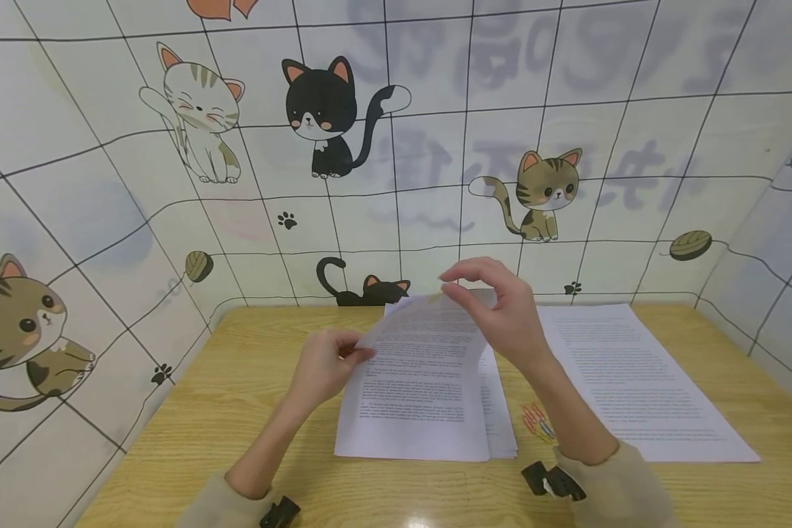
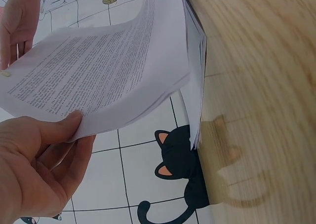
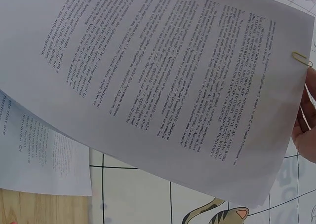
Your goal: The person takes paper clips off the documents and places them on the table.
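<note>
A small stack of printed sheets (image 1: 416,396) is raised at its far end, its near end low over the table. My left hand (image 1: 326,367) pinches its left edge, the thumb (image 2: 69,128) lying on the printed face. A yellow paper clip (image 3: 301,59) sits on the far edge of the sheets. My right hand (image 1: 501,308) is at that edge, thumb and index finger meeting at the clip's outer end. The exact contact is small in view. More printed paper (image 1: 498,414) lies beneath the raised sheets.
Several colored paper clips (image 1: 537,423) lie on the wooden table (image 1: 237,411) beside my right forearm. Another printed sheet or stack (image 1: 640,381) rests to the right. A white backdrop with cartoon cats (image 1: 320,110) rises behind the table and along its sides.
</note>
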Demonstrator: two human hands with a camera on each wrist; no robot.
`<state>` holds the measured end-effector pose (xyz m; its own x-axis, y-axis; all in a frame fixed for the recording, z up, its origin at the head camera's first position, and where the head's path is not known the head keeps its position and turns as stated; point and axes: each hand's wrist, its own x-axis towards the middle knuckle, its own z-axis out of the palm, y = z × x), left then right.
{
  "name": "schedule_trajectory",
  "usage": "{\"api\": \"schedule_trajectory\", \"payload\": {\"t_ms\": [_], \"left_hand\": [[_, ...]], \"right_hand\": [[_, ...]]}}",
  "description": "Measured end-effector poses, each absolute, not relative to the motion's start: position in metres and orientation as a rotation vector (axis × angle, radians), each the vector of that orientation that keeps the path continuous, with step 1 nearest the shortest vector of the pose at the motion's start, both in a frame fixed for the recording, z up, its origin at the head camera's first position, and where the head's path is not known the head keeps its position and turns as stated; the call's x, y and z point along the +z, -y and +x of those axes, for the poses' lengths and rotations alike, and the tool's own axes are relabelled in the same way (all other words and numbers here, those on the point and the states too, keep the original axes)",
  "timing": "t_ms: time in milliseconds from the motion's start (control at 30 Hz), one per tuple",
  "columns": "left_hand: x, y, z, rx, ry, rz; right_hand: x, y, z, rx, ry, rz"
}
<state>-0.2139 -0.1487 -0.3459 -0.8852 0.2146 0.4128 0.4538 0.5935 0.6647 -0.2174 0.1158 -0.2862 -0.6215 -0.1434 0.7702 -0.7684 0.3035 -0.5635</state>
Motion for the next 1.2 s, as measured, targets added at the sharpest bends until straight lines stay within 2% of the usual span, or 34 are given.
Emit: {"api": "schedule_trajectory", "payload": {"t_ms": [200, 1200], "left_hand": [[-0.3456, 0.1481, -0.2135, -1.203, 2.535, -0.548], [-0.3488, 0.1457, -0.2143, -1.204, 2.534, -0.577]], "right_hand": [[-0.2874, -0.1161, -0.2171, 1.377, 1.983, 0.887], [-0.2937, -0.1144, -0.2215, 1.366, 1.962, 0.886]]}}
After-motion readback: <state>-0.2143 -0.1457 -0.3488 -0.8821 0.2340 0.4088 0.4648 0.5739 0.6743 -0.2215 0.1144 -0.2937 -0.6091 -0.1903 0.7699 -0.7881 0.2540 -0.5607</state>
